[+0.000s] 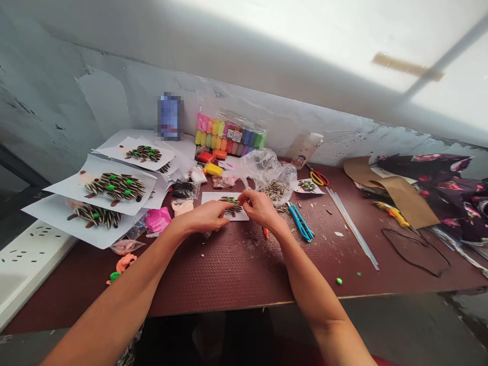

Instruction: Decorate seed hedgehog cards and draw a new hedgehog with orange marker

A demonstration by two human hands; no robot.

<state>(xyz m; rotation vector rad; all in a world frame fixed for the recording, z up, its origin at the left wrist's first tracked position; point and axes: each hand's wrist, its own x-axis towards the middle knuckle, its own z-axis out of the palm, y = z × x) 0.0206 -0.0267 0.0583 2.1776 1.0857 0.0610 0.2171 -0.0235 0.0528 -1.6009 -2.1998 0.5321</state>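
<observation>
Between front and back edges of the maroon counter (229, 274) lies a white card (238, 216), the left hand (213, 213) over it, the right hand (261, 208) curled at its end; whether either grips anything, I cannot tell. A sideways brush could dislodge its seeds (235, 207).

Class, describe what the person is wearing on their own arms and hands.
The left hand and right hand are ungloved. Both the left arm and right arm are bare as far as they show, with no sleeve, watch or bracelet visible. Any small ring is hard to make out.
</observation>
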